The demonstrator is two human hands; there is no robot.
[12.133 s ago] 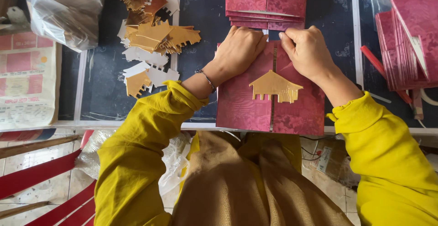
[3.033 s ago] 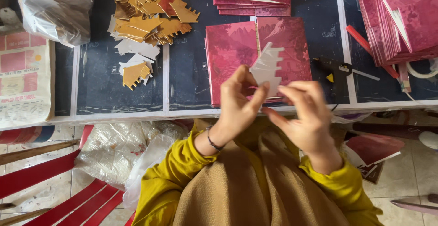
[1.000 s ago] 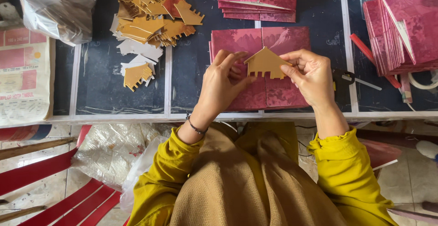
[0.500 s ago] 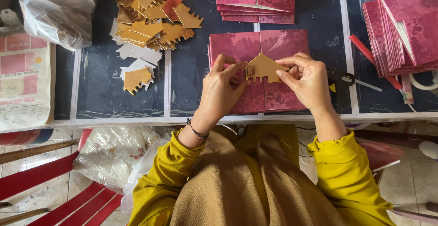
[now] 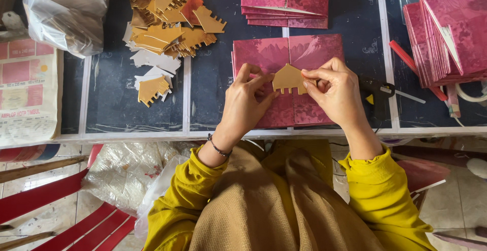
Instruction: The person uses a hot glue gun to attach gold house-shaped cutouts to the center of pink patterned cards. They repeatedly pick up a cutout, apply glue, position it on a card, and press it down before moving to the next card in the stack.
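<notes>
A gold house-shaped paper cutout (image 5: pixel 288 78) is pinched between the fingertips of both hands, just over the middle fold of an open crimson card (image 5: pixel 264 53) lying on the dark table. My left hand (image 5: pixel 247 101) grips its left edge. My right hand (image 5: pixel 335 91) grips its right edge. Both wrists reach out from yellow sleeves.
A heap of gold cutouts (image 5: pixel 167 12) lies at the back left, with white-backed pieces (image 5: pixel 152 71) below it. More crimson cards are stacked at the back (image 5: pixel 284 0) and far right (image 5: pixel 451 28). A black glue gun (image 5: pixel 378 96) lies right of my hand. A plastic bag (image 5: pixel 68 7) sits far left.
The cutout has come down slightly towards the card's fold, with both hands still on it. Three seconds ago it was held white side up, closer to my body.
</notes>
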